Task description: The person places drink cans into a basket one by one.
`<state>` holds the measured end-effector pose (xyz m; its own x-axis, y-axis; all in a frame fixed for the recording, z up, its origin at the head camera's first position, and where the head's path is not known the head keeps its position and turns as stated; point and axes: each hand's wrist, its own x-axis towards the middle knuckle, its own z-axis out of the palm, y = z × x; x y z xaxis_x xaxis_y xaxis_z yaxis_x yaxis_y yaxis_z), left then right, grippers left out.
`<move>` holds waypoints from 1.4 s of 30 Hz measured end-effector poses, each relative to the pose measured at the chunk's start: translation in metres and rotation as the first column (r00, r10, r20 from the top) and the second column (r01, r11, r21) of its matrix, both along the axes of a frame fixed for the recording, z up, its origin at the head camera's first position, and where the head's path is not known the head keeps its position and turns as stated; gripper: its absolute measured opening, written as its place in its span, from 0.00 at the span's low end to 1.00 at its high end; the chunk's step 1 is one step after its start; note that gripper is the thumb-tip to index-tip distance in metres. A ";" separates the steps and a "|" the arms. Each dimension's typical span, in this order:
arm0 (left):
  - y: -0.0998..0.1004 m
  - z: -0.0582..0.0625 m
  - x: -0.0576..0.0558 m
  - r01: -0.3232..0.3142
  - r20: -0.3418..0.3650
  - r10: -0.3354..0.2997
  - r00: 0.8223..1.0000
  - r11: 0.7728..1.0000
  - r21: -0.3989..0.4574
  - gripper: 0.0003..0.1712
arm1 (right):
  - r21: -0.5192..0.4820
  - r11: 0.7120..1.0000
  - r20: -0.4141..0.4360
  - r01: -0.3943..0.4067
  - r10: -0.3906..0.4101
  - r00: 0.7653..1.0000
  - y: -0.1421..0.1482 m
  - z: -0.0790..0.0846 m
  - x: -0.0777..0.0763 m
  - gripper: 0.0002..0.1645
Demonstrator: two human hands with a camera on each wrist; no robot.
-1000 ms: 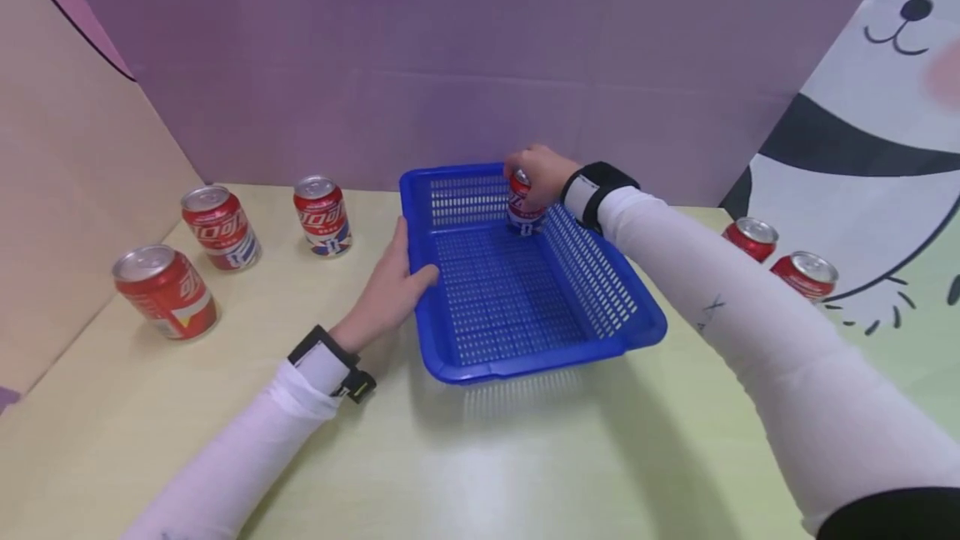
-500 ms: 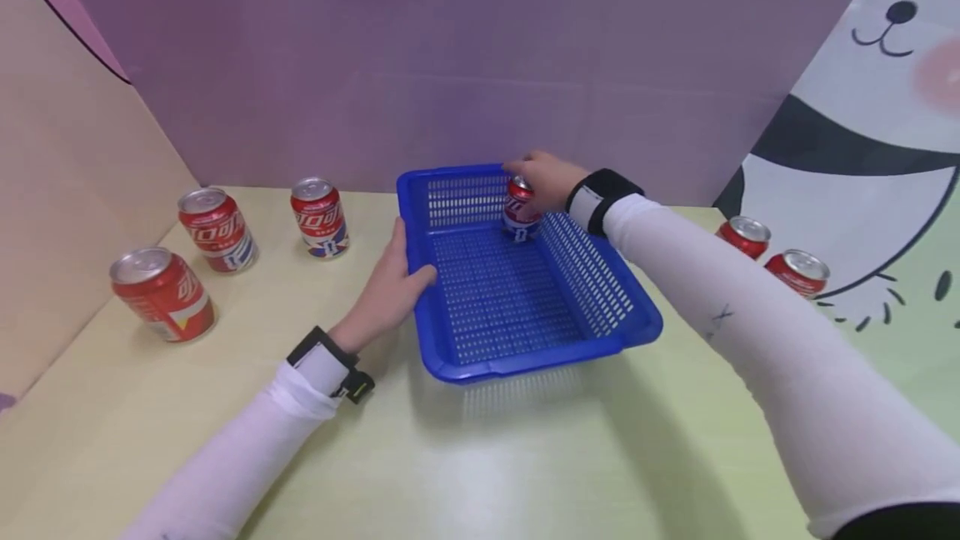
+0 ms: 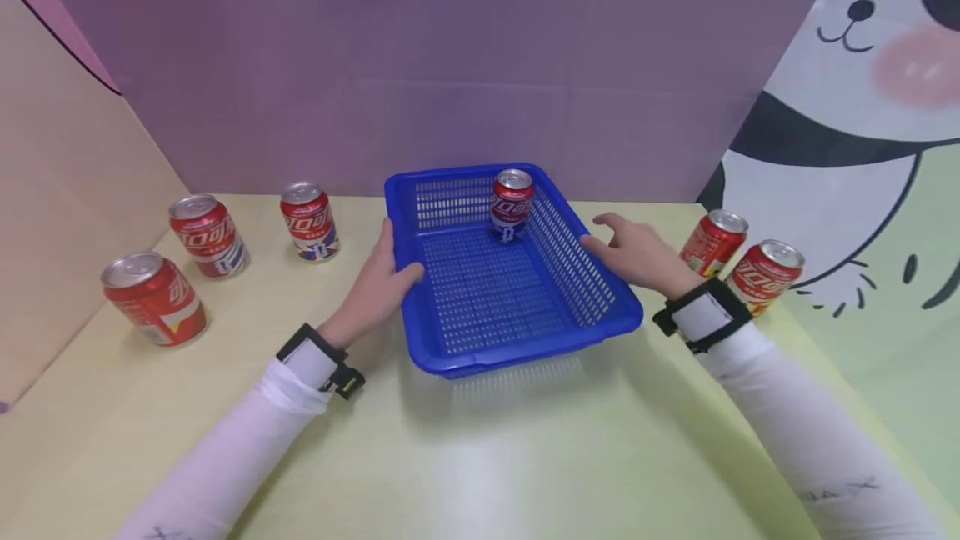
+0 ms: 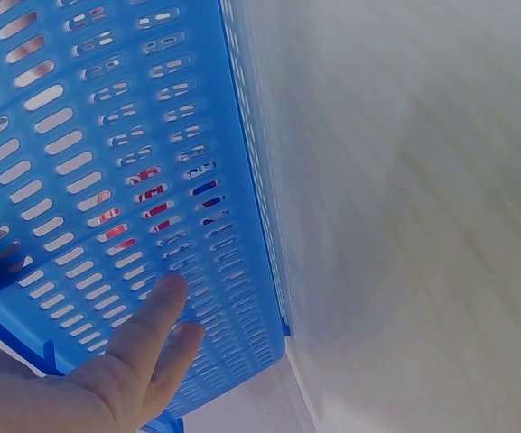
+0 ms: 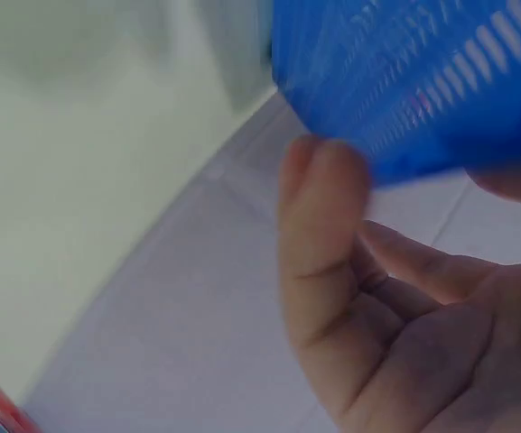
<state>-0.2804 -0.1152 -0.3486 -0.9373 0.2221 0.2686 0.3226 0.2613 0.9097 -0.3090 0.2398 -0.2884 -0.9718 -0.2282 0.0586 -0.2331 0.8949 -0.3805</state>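
Note:
A blue plastic basket (image 3: 495, 290) with slotted walls stands on the table in the head view. One red soda can (image 3: 512, 205) is upright inside it, at the far right corner. My left hand (image 3: 375, 286) grips the basket's left rim, thumb over the edge; in the left wrist view its fingers (image 4: 156, 329) lie against the outer wall. At the right rim is my right hand (image 3: 633, 252), fingers loosely bent and nothing held. Its thumb is very near the rim; whether they touch I cannot tell. The right wrist view is blurred around those fingers (image 5: 319, 244).
To the left, three red cans stand upright: a front can (image 3: 155, 300), a middle can (image 3: 210, 236) and a rear can (image 3: 311, 222). Two more, an inner can (image 3: 712, 242) and an outer can (image 3: 765, 273), stand behind my right wrist. A purple wall (image 3: 450, 65) rises behind.
My right hand has let go of the can in the basket's far corner and drawn back to the right rim. The left hand keeps its hold on the basket.

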 end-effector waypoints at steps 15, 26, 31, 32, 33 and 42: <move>-0.012 0.002 0.006 -0.076 0.088 0.086 0.992 0.991 -0.113 0.43 | -0.202 0.977 -0.045 -0.062 0.054 0.998 -0.003 -0.030 0.023 0.29; -0.092 0.106 -0.048 -0.281 -0.064 0.304 0.950 0.752 -0.596 0.48 | -0.236 0.970 -0.063 -0.061 0.048 0.997 -0.006 -0.025 0.011 0.29; -0.110 0.111 -0.083 -0.200 -0.044 0.258 0.965 0.617 -0.761 0.51 | -0.244 0.968 -0.073 -0.061 0.045 0.996 -0.004 -0.026 0.008 0.29; -0.112 0.110 -0.087 -0.183 -0.033 0.252 0.967 0.597 -0.781 0.51 | -0.248 0.967 -0.076 -0.064 0.047 0.996 -0.005 -0.026 0.008 0.29; -0.114 0.108 -0.092 -0.163 -0.018 0.247 0.969 0.578 -0.800 0.51 | -0.253 0.965 -0.077 -0.067 0.050 0.996 -0.006 -0.026 0.007 0.29; -0.111 0.082 -0.114 -0.038 0.097 0.229 0.969 0.522 -0.852 0.52 | -0.270 0.960 -0.094 -0.067 0.043 0.995 -0.006 -0.030 0.006 0.28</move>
<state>-0.3941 -0.2264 -0.2667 -0.9824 0.1222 -0.1415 0.0792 0.9576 0.2771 -0.3032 0.2338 -0.3186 -0.9467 -0.2447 0.2097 -0.3220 0.7447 -0.5846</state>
